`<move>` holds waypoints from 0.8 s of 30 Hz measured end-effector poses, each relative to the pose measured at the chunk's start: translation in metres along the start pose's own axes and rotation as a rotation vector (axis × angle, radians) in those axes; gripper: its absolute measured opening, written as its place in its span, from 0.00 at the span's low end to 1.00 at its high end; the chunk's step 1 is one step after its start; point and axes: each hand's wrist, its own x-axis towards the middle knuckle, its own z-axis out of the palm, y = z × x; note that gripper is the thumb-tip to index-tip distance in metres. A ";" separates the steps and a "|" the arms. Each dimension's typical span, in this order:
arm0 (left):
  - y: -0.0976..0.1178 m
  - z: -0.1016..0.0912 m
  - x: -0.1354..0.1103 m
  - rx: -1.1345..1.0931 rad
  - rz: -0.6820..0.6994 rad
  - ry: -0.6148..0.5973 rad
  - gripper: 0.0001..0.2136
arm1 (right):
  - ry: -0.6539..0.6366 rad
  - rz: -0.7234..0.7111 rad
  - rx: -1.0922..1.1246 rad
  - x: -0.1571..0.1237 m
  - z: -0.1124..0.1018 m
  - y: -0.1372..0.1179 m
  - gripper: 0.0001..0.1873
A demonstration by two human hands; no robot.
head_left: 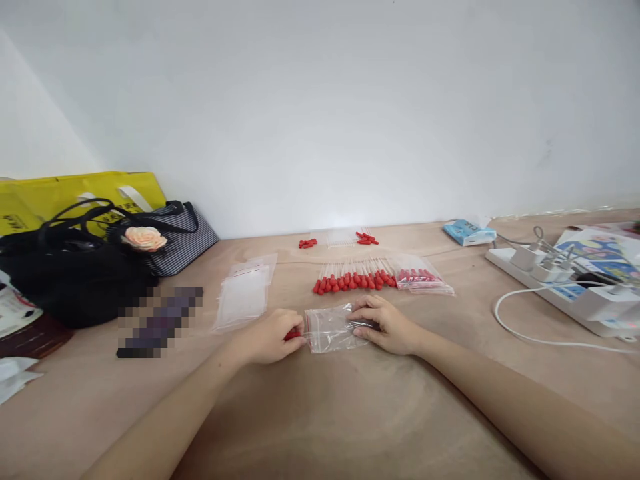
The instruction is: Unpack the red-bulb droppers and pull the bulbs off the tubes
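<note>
My left hand (280, 337) is closed round the red rubber bulb end of one or more glass droppers (292, 335); most of the bulb is hidden by the fingers. The thin tubes point right, into the mouth of a clear zip bag (327, 331) lying flat. On the bag's far right end, my right hand (385, 325) grips the plastic between thumb and fingers. Just beyond lies a row of several glass droppers with red bulbs (353, 283). Beside it, a filled zip bag (425, 277) holds more red-bulbed droppers.
A stack of clear zip bags (245, 293) lies to the left. More droppers (367, 238) rest near the wall. At right are a white power strip (555, 287) with cables and a blue tissue pack (469, 233). Bags, including a black handbag (75, 273), stand at left.
</note>
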 end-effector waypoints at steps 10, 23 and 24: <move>-0.042 -0.043 -0.015 -0.320 -0.319 0.119 0.14 | -0.006 -0.001 0.024 0.000 0.000 0.001 0.16; -0.038 -0.001 0.125 -0.633 -0.668 0.199 0.14 | -0.011 0.012 -0.002 0.001 0.001 0.001 0.16; -0.039 0.001 0.127 -0.605 -0.685 0.207 0.13 | -0.012 0.012 -0.004 0.001 0.001 0.001 0.16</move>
